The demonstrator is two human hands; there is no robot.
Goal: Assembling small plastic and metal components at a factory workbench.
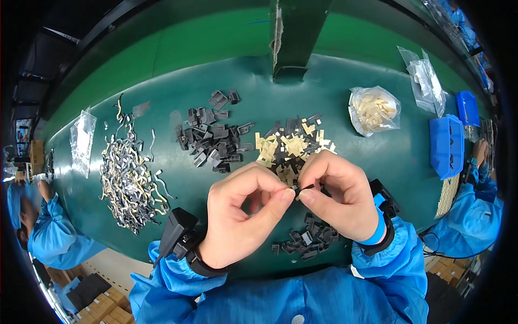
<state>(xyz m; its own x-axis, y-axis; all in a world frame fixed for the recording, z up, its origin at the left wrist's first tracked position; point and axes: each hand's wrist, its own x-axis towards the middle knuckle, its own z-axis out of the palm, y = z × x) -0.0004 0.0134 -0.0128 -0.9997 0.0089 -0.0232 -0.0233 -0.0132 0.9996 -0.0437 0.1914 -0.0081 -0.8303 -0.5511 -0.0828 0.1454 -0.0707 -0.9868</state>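
Observation:
My left hand and my right hand meet over the middle of the bench, thumb and forefinger pinched on each. Between the fingertips is a small thin black piece, mostly covered by the fingers. Just beyond the hands lies a pile of cream-coloured flat pieces mixed with black ones. Left of that is a heap of black plastic housings. Smaller black parts are scattered below my right hand, nearer my body.
A pile of short cables spreads on the left, beside a clear plastic bag. To the right sit a bag of cream pieces and a blue bin. A green post rises at the back. People in blue work at both sides.

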